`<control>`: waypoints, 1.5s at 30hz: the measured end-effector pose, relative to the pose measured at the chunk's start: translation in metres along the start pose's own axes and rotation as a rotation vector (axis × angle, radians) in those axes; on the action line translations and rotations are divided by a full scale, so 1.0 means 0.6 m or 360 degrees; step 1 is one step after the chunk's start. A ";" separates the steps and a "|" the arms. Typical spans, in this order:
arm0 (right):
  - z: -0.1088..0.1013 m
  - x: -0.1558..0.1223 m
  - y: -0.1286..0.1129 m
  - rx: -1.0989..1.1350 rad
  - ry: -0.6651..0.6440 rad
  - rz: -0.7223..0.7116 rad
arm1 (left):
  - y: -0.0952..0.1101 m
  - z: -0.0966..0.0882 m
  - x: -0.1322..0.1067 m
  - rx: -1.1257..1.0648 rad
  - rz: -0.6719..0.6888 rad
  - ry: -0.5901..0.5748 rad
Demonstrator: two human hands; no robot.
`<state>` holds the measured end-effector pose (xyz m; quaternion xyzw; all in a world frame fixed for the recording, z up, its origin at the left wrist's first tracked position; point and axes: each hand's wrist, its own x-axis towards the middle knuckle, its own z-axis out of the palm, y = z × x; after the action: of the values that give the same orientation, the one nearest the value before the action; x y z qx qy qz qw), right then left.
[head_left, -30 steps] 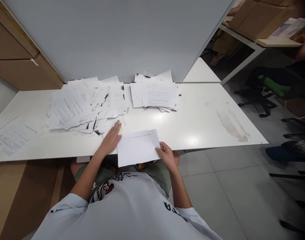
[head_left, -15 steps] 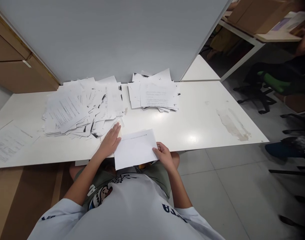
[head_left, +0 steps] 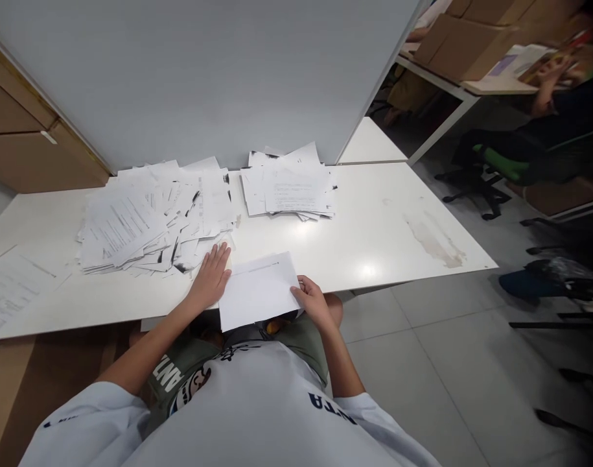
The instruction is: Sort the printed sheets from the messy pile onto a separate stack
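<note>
Held in the right hand point(head_left: 314, 303), one white sheet point(head_left: 256, 290) overhangs the table edge, while the flat, open left hand point(head_left: 209, 279) rests just below one large paper pile point(head_left: 150, 220), with one smaller paper pile point(head_left: 287, 188) farther right on the white table point(head_left: 374, 220).

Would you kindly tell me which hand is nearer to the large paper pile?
The left. The left hand lies flat on the table at the paper pile's front edge, while the right hand is farther right, gripping a white sheet.
</note>
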<state>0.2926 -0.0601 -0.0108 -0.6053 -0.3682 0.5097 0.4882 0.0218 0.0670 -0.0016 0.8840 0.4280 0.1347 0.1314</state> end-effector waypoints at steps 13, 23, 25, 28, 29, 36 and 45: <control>-0.163 0.250 -0.201 -0.0581 0.0949 -0.0451 | 0.014 -0.007 -0.005 0.0084 0.0239 0.0020; -0.092 0.499 -0.262 -0.0946 0.0947 -0.0222 | 0.013 -0.014 -0.008 0.0048 0.0219 -0.0054; -0.091 0.470 -0.242 -0.1003 0.1036 -0.0251 | 0.015 -0.013 -0.014 0.0027 0.0220 -0.0050; -0.121 0.379 -0.184 -0.1076 0.1023 -0.0411 | 0.012 -0.013 -0.022 -0.0001 0.0255 0.0011; -0.140 0.338 -0.154 -0.1095 0.0963 -0.0467 | 0.007 -0.015 -0.023 0.0006 0.0256 0.0057; -0.255 0.050 0.058 -0.1574 0.0883 -0.0200 | -0.138 -0.102 0.027 0.0163 -0.0587 0.0677; -0.210 0.053 0.031 -0.1761 0.1057 -0.0079 | -0.265 -0.214 0.046 0.0237 -0.0633 0.0254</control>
<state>0.4213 -0.0620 -0.0364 -0.8842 -0.4199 0.0186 0.2036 -0.1217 0.1991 0.0661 0.7759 0.6117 0.1438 0.0556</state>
